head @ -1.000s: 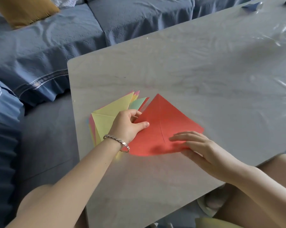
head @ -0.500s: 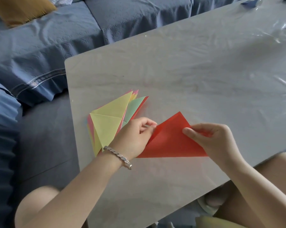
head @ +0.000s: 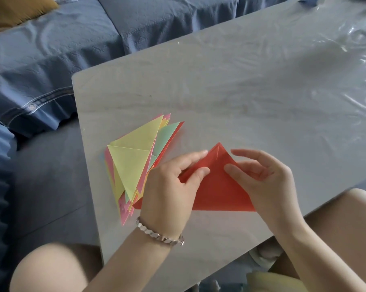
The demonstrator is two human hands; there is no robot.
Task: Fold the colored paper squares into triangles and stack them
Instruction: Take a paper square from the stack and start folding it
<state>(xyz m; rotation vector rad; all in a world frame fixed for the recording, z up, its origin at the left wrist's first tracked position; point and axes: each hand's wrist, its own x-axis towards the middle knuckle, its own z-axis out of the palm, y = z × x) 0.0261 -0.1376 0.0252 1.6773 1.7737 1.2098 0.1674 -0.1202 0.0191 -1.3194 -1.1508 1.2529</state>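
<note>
beside the stack (head: 131,165), left hand (head: 167,186) and right hand (head: 268,182) pinch the red paper (head: 218,190), whose corners should meet before creasing.

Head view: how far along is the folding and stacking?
Done: a stack of folded triangles, yellow on top, lies on the table. In hand: the red paper, already triangular, pinched by the left hand and right hand. Remaining: crease it and add it to the stack. No unfolded squares show.

Left hand (head: 167,186) and right hand (head: 268,182) pinching red paper (head: 218,190), thumbs in front (fingers (head: 199,154) behind)
</note>
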